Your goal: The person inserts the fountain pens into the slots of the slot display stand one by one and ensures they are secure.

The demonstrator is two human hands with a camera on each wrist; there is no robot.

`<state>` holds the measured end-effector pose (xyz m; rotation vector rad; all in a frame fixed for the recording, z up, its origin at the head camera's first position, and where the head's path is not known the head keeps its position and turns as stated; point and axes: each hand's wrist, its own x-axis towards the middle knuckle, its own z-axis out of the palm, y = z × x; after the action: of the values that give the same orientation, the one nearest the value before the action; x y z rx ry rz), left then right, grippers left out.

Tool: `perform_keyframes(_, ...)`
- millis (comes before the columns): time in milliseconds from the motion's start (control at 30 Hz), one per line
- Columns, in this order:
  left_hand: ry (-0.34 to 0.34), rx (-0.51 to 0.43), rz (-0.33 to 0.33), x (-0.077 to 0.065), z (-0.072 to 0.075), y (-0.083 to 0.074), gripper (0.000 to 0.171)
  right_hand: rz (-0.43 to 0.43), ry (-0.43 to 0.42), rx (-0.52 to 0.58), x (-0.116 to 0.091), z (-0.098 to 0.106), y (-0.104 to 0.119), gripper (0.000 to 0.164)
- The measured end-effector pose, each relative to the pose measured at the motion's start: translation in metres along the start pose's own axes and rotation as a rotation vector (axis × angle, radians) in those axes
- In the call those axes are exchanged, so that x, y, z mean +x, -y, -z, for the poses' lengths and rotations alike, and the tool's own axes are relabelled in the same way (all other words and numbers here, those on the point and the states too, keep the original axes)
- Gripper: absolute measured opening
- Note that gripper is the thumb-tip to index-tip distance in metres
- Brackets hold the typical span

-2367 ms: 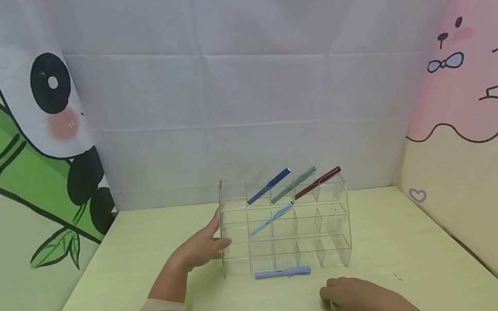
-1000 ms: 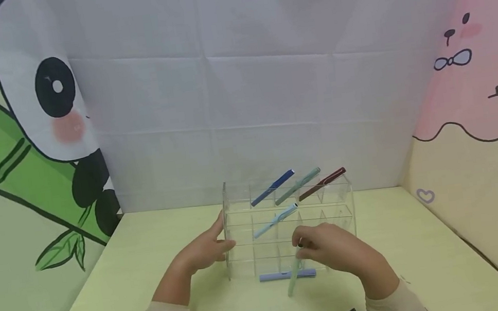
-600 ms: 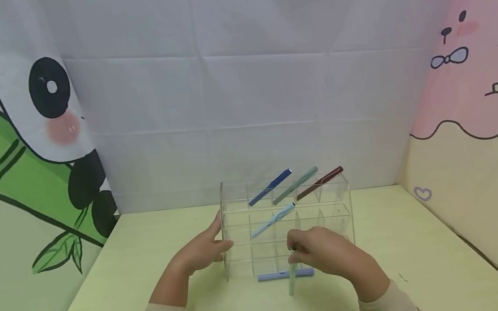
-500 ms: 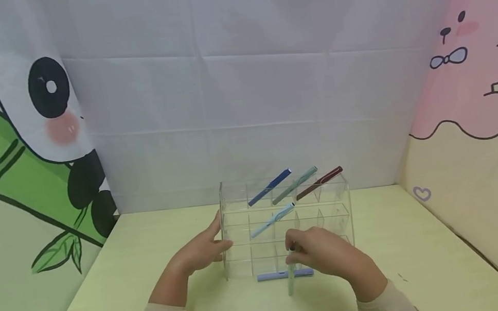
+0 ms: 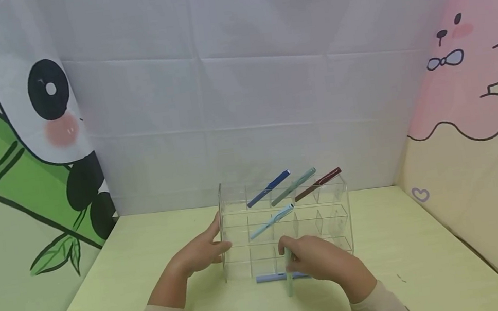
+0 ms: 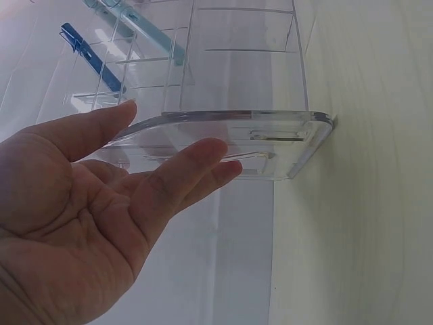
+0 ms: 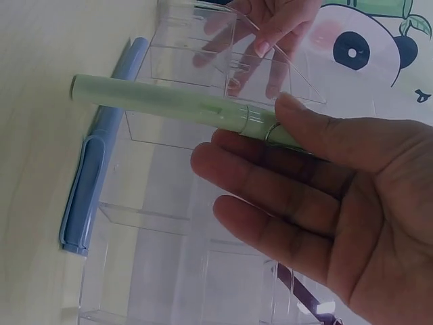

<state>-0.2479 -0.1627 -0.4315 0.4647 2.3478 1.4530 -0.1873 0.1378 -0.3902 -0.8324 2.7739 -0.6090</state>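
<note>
A clear acrylic rack (image 5: 241,254) with tiered compartments stands on the table. My left hand (image 5: 201,250) rests its fairly straight fingers against the rack's left side panel (image 6: 301,139). My right hand (image 5: 319,258) pinches a light green pen (image 7: 162,101) near one end, between thumb and fingers. The pen points down, nearly upright, in front of the bottom tier. It crosses over a periwinkle-blue pen (image 5: 270,278) lying along the rack's front. Dark blue (image 5: 268,189), grey-green (image 5: 294,187) and dark red pens (image 5: 318,184) slant in the top tier; a light blue pen (image 5: 271,222) leans in the middle tier.
The pale yellow table (image 5: 429,258) extends to both sides of the rack. Behind hangs a white cloth (image 5: 264,91). Painted walls with a panda (image 5: 42,139) and a pink rabbit (image 5: 464,87) flank it. A small dark mark (image 5: 401,278) shows on the table at right.
From the table's near edge my right hand has lifted the light green pen to the rack's front, then shifted slightly left as the pen turned more upright. My left hand has stayed put.
</note>
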Motion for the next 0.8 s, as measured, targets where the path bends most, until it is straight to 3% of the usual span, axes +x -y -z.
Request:
perform_keyframes(300, 0.007, -0.010, -0.007, 0.000, 0.001, 0.001, 0.089, 0.040, 0.012, 0.081, -0.002, 0.004, 0.002, 0.019)
perform_keyframes(567, -0.001, -0.024, 0.018, -0.001, 0.001, 0.000, 0.090, 0.073, -0.144, 0.171, -0.002, 0.014, -0.005, 0.038)
perform_keyframes(800, -0.003, -0.020, 0.020, 0.000, 0.001, 0.000, 0.090, 0.125, -0.333, 0.300, -0.004, 0.023, -0.019, 0.042)
